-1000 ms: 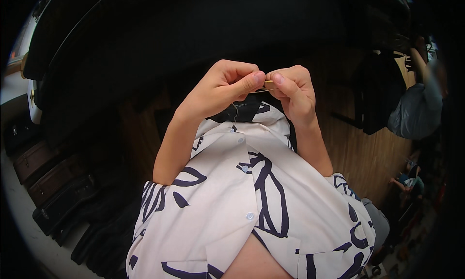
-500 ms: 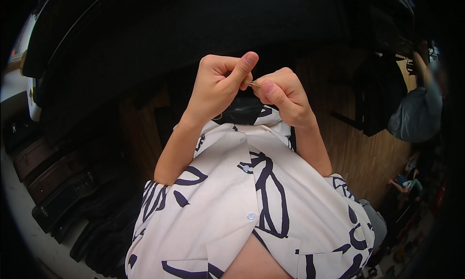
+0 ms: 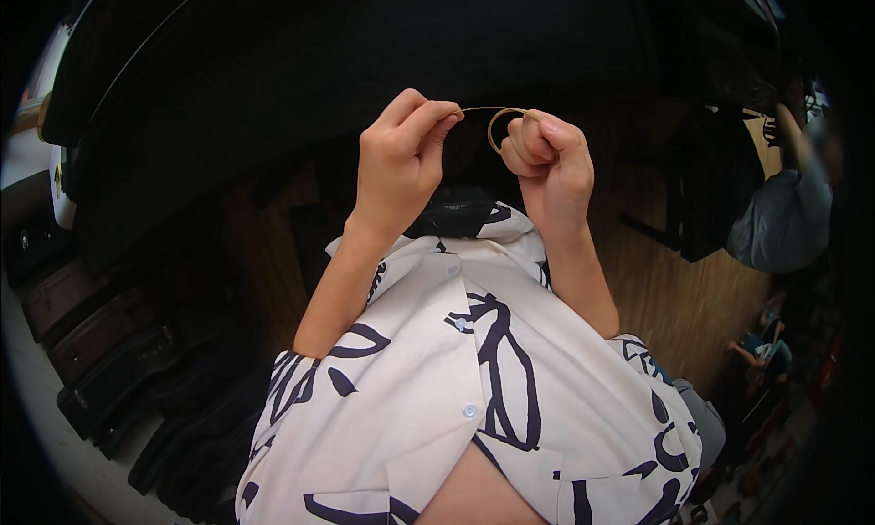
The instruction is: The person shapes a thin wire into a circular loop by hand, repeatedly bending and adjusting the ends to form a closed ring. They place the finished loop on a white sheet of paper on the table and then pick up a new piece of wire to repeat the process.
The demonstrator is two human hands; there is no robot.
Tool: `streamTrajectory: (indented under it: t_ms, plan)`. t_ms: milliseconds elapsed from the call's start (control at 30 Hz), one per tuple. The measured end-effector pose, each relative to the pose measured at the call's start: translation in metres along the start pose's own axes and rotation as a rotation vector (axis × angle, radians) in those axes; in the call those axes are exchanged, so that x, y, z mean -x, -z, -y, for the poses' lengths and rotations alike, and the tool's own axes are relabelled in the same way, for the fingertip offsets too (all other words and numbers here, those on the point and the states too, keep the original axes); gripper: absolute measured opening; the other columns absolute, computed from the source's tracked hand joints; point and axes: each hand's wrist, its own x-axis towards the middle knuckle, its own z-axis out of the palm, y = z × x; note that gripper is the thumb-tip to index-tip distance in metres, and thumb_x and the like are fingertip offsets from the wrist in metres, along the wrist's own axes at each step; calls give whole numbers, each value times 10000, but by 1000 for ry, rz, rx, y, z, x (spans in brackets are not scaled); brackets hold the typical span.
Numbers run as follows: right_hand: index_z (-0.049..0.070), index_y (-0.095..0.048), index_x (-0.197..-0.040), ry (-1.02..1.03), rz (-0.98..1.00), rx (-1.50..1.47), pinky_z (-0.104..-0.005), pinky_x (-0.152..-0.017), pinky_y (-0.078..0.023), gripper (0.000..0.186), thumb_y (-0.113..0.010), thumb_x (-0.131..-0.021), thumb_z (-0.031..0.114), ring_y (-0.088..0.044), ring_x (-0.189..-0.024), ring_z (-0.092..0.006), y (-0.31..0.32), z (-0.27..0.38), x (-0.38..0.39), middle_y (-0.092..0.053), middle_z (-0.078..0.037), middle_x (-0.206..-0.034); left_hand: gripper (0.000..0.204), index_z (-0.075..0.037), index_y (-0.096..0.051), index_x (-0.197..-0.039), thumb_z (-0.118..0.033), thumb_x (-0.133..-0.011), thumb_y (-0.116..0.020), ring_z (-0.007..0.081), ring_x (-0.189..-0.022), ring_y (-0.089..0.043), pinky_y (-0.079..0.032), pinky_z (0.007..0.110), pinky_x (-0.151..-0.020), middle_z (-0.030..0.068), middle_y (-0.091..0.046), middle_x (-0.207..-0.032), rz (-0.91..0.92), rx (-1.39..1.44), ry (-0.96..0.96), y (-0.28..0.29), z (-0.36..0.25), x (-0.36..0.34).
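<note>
My left hand (image 3: pixel 401 160) pinches one part of a thin golden wire or string (image 3: pixel 483 108) between its thumb and forefinger. My right hand (image 3: pixel 551 165) is curled closed on the same wire, which arches across the gap between the hands and forms a loose loop beside the right fingers. Both hands are held up in front of my patterned white shirt (image 3: pixel 419 361), above a dark zipped item (image 3: pixel 454 213) at my waist, partly hidden.
A large black surface (image 3: pixel 383 33) spans the front. Dark cases (image 3: pixel 109 343) line the left. At right are a black chair-like object (image 3: pixel 702 197), a person in grey (image 3: pixel 775 220) and, farther back, another person (image 3: pixel 766 352) over wooden floor (image 3: pixel 665 297).
The hands have moved apart and slightly up. The wire, bunched between the fingers earlier, now spans an arch with an open loop. The right hand has turned more upright.
</note>
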Motion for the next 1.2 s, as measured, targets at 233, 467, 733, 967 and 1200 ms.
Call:
streamTrajectory:
  t_ms: [233,467,733,967,1200]
  plan:
    - [77,-393,-712,6,-14,52,-250,-548,-251,300,-446,-953,248,-310,-603,-97,-8,-8,1,-323,9,-672,179,-24,-655,-1063,-27,-884,-660,274,-657,-642,-510,346,-563,96,-619,-850,169,-301,-65,-23,1,12]
    - [72,-402,-731,39,-71,-7,-255,-563,-265,291,-455,-960,244,-311,-626,-103,8,-3,-1,-329,5,-677,125,-25,-639,-1003,-55,-885,-671,263,-627,-634,-489,340,-532,82,-612,-817,436,-348,-109,-21,-10,21]
    - [28,-530,-850,28,42,-30,-272,-679,-439,315,-454,-1030,275,-521,-719,-140,2,-9,3,-528,-61,-773,61,-36,-646,-871,-78,-874,-691,258,-607,-625,-475,346,-524,81,-616,-720,445,-423,-137,-7,-7,13]
    - [-16,-608,-908,172,62,141,-289,-788,-515,303,-464,-1052,209,-643,-864,-190,-2,-22,2,-650,-123,-923,96,-51,-640,-790,-79,-833,-721,227,-600,-599,-457,337,-552,75,-606,-681,448,-432,-192,1,-20,12]
    - [-30,-675,-877,364,29,755,-256,-609,-487,154,-572,-962,47,-638,-708,-161,-5,-17,3,-686,-97,-834,103,-67,-644,-780,-67,-784,-747,191,-644,-565,-415,325,-577,34,-588,-719,295,-366,-403,19,-24,4]
